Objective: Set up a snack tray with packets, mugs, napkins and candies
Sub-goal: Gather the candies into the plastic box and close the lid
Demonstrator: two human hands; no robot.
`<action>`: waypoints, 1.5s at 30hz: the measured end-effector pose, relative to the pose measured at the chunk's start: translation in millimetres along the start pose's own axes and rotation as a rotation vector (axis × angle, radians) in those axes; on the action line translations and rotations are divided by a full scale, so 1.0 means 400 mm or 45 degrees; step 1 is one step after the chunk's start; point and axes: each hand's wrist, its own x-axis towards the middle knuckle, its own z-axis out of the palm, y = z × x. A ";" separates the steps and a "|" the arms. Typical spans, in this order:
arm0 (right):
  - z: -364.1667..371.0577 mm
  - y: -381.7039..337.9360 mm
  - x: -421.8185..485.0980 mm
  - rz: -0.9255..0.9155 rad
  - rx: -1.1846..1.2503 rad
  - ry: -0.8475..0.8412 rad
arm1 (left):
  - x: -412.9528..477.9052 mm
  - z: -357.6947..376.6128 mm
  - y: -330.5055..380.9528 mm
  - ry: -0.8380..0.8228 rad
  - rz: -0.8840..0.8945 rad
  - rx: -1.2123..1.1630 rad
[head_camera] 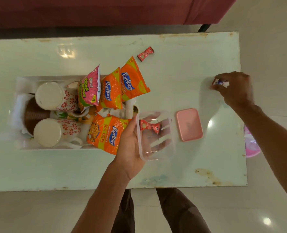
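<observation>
Cradles clear rectangular plastic tub (153,113), 1 red wrapped candy (149,126) inside, in curled left hand (129,142). Pinches small purple-white wrapped candy (219,82) in right hand (237,89), at 2 o'clock from the tub.

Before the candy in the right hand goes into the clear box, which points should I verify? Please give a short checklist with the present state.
1. Right hand pinches the purple candy: ok.
2. Left hand holds the clear box from below: ok.
3. Box is open, pink lid lies apart on the table: ok.
4. Room in the box, only the boxed red candy inside: ok.
5. No candy left out: not ok, the loose red candy lies on the table.
</observation>
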 end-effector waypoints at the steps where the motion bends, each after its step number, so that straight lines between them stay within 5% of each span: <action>1: -0.019 -0.036 -0.021 0.049 0.138 0.024 | -0.002 -0.003 0.005 -0.003 0.002 -0.008; 4: -0.111 -0.197 -0.105 0.183 0.581 0.102 | -0.006 -0.010 0.017 0.004 0.012 -0.013; 7: -0.191 -0.369 -0.219 0.046 0.797 0.037 | -0.011 -0.009 0.023 0.047 0.027 0.057; 11: -0.201 -0.504 -0.313 -0.314 0.515 -0.238 | -0.022 -0.019 0.024 0.133 0.110 0.229; 15: -0.147 -0.543 -0.353 -0.448 0.238 -0.199 | -0.036 -0.035 0.030 0.156 0.140 0.216; 24: -0.095 -0.601 -0.399 -0.466 0.014 -0.201 | -0.076 -0.054 0.015 0.187 0.126 0.304; 31: -0.181 -0.544 -0.371 0.082 0.608 -0.072 | -0.117 -0.054 0.037 0.062 0.073 0.280; 35: -0.179 -0.487 -0.296 0.265 0.617 0.059 | -0.140 -0.073 0.050 0.012 0.015 0.176; 39: -0.107 -0.476 -0.140 0.157 0.505 0.087 | -0.176 -0.090 0.066 0.023 0.034 0.046; 45: 0.025 -0.480 0.139 -0.167 0.123 -0.223 | -0.217 -0.126 0.118 0.017 0.163 0.009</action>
